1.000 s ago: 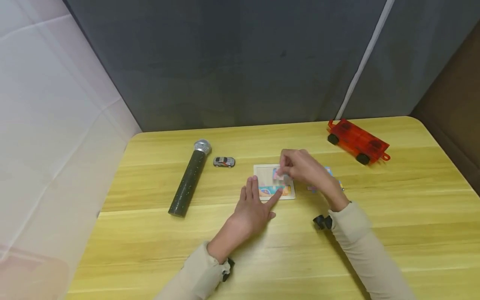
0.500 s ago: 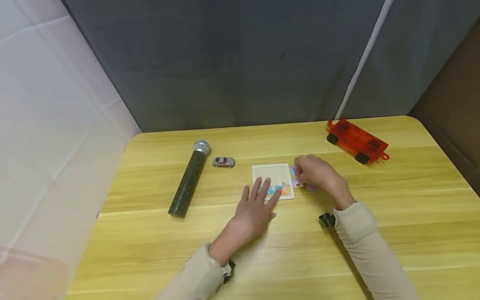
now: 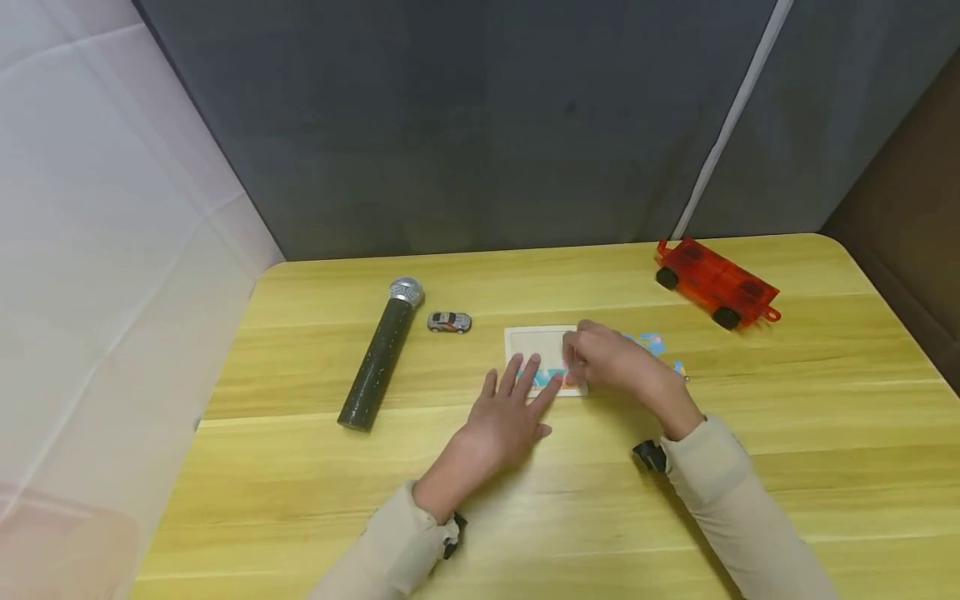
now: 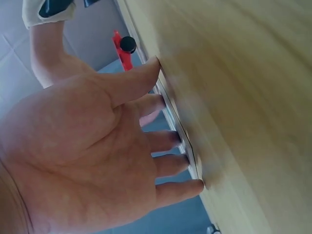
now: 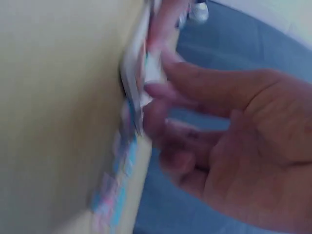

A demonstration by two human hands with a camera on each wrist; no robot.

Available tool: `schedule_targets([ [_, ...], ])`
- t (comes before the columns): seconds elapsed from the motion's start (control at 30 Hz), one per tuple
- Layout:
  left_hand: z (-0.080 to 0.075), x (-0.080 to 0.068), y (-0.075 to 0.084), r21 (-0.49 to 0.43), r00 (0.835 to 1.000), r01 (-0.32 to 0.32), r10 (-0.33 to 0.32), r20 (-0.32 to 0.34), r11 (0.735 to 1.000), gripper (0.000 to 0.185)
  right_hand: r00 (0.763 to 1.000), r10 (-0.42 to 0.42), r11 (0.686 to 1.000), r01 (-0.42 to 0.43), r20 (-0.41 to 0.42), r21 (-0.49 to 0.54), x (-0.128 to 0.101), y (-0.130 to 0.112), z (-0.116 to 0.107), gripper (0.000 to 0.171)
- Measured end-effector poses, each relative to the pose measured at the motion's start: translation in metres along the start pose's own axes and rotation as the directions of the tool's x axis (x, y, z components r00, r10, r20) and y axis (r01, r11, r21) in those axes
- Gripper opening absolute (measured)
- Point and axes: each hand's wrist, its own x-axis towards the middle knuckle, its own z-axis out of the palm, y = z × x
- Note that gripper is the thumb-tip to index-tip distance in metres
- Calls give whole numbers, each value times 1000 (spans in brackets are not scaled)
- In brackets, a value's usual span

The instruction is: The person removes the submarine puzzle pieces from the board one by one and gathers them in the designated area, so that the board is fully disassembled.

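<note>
Black microphone [image 3: 381,354] with silver head, small grey toy car [image 3: 449,322] just beside it; red toy trailer [image 3: 716,282] at far right of yellow table [image 3: 787,433]

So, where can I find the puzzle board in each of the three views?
Head: the puzzle board lies at the table's centre, partly under both hands.
Left wrist: only its thin edge shows, running along the fingertips of the left hand.
Right wrist: blurred, its pale edge stands at upper centre, by the right hand.
Shared landmark: the yellow table.

Speckled black microphone [image 3: 377,358]; red toy trailer [image 3: 716,283]; yellow table [image 3: 300,467].
</note>
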Motion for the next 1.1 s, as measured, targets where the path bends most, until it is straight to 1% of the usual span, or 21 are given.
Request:
schedule_targets([
  [0.03, 0, -1, 1, 6, 1000, 5, -5, 3, 1000, 68, 1000, -2, 1000, 2, 19, -2, 0, -3, 2, 13],
  [0.07, 1, -2, 2, 15, 1000, 9, -9, 4, 1000, 68, 999, 14, 1000, -14, 37, -2, 1, -5, 4, 14],
  [0.13, 2, -4, 6, 39, 1000, 17, -17, 8, 999, 72, 996, 69, 998, -68, 58, -5, 1, -9, 7, 17],
  [0.2, 2, -7, 10, 61, 999, 26, -27, 17, 998, 76, 994, 99, 995, -99, 52, -4, 3, -10, 10, 17],
  [0.27, 3, -9, 13, 87, 999, 35, -37, 24, 996, 79, 994, 99, 995, -99, 45, 0, 4, -10, 10, 18],
  [0.4, 2, -10, 17, 124, 998, 56, -60, 29, 991, 80, 998, 41, 999, -41, 42, 0, 6, -8, 9, 21],
  [0.6, 1, -9, 17, 123, 998, 57, -61, 25, 991, 79, 998, -61, 997, 61, 10, 49, 7, -2, 3, 23],
  [0.7, -1, -9, 18, 129, 998, 54, -56, 16, 990, 79, 993, -118, 982, 115, 9, 149, 4, 4, -6, 24],
  [0.77, -2, -9, 19, 134, 999, 50, -52, 7, 990, 79, 991, -133, 964, 124, 23, 234, -3, 13, -18, 24],
  [0.83, -3, -9, 19, 138, 999, 47, -48, 0, 989, 79, 992, -110, 945, 83, 68, 317, -14, 26, -32, 23],
  [0.87, -3, -9, 19, 139, 999, 46, -47, 0, 989, 79, 991, -87, 937, 47, 101, 345, -21, 34, -38, 23],
  [0.93, -2, -8, 19, 138, 999, 44, -45, 4, 990, 79, 985, -33, 928, -33, 171, 372, -34, 53, -46, 22],
  [1.0, -1, -8, 19, 129, 999, 46, -47, 9, 991, 79, 969, 19, 915, -116, 245, 386, -45, 71, -50, 21],
  [1.1, 0, -8, 18, 117, 999, 46, -47, 8, 992, 78, 940, 93, 896, -223, 329, 384, -56, 89, -51, 20],
])
